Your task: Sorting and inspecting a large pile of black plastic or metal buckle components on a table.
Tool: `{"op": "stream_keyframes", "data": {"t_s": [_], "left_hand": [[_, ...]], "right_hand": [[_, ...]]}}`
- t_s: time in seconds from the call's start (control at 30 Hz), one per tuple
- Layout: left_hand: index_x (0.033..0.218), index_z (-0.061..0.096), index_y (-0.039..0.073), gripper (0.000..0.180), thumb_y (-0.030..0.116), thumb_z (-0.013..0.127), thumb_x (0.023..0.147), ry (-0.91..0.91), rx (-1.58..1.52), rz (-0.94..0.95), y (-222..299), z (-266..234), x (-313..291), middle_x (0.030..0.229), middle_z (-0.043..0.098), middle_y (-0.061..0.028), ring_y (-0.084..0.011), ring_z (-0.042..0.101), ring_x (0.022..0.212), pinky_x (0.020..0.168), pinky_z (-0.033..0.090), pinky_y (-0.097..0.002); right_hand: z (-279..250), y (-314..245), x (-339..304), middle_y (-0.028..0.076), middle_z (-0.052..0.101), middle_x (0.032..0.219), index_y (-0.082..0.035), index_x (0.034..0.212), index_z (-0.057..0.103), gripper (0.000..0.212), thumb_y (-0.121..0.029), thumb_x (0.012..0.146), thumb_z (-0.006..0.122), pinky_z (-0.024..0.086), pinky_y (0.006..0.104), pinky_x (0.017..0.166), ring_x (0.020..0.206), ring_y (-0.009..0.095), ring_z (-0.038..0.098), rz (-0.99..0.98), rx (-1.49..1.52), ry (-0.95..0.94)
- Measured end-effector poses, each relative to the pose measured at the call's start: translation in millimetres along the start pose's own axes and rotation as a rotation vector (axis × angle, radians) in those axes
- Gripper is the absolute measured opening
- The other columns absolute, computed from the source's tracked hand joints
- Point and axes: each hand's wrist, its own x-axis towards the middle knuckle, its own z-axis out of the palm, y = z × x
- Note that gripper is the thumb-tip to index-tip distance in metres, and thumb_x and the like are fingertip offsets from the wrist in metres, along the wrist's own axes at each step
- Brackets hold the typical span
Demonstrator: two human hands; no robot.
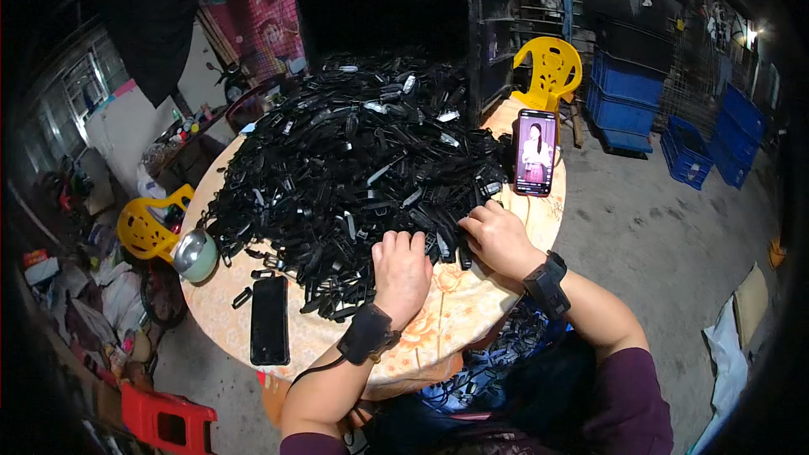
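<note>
Black plastic pieces point(362, 160) lie heaped across the round table point(313, 339), right up to the person's fingers. From where I stand, the left hand point(402, 274) curls over the heap's near edge; the right hand point(503, 240) bends in beside it, near an upright lit phone point(534, 153). Whether either pinches a piece, I can't tell.

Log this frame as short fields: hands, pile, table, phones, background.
Left hand: at near edge of pile; grip hidden
Right hand: at pile's right front edge; grip hidden
Pile: many small black parts
Table: round, floral-covered
Phones: dark phone flat, left; lit phone upright, right
Background: black bin behind pile, blue crates right
</note>
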Motion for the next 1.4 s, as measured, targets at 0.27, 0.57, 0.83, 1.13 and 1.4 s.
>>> {"op": "stream_keyframes", "data": {"t_s": [0.27,0.57,0.83,1.13,1.4], "left_hand": [[0.100,0.061,0.002,0.030,0.006,0.067,0.071,0.127,-0.128,-0.061,-1,-6,-3,0.093,0.057,-0.0125,-0.0298,0.050,0.091,0.078,0.039,-0.0396],[0.105,0.059,0.002,0.026,0.005,0.063,0.079,0.295,-0.361,-0.095,-7,-9,2,0.097,0.059,-0.0132,-0.0301,0.055,0.093,0.082,0.044,-0.0375],[0.112,0.055,0.002,0.026,0.006,0.062,0.087,0.161,-1.245,-0.384,0,-3,1,0.086,0.053,0.0020,-0.0021,0.049,0.071,0.062,0.043,-0.0180],[0.109,0.057,0.000,0.023,0.009,0.062,0.089,-0.128,-1.479,-0.408,-1,-3,-2,0.093,0.055,-0.0016,-0.0066,0.057,0.079,0.068,0.049,-0.0201],[0.122,0.046,-0.002,0.030,0.006,0.052,0.093,-0.172,-1.153,-0.163,-3,-4,-2,0.104,0.055,-0.0071,-0.0131,0.059,0.090,0.078,0.050,-0.0247]], "right_hand": [[-1,3,0,0.009,0.061,0.087,-0.003,0.083,0.063,0.010,-0.008,0.075,0.066,0.049,0.0363,0.071,0.082,0.027,0.057,-0.037,0.140,0.202],[-5,4,1,0.010,0.060,0.080,-0.003,0.111,0.060,0.039,-0.005,0.072,0.065,0.049,0.0357,0.067,0.076,0.026,0.057,-0.099,0.033,0.163],[-2,-11,8,0.013,0.060,0.086,-0.004,0.128,0.048,0.054,0.008,0.076,0.053,0.049,0.0326,0.067,0.074,0.026,0.058,-0.031,0.493,0.246],[-13,-38,9,0.009,0.060,0.102,-0.001,0.105,0.047,0.019,0.002,0.087,0.052,0.051,0.0235,0.070,0.083,0.011,0.060,0.389,1.659,0.186],[-9,-42,5,0.010,0.060,0.106,0.002,0.096,0.060,0.010,-0.001,0.086,0.059,0.051,0.0238,0.075,0.092,0.012,0.059,0.174,1.509,0.227]]}}
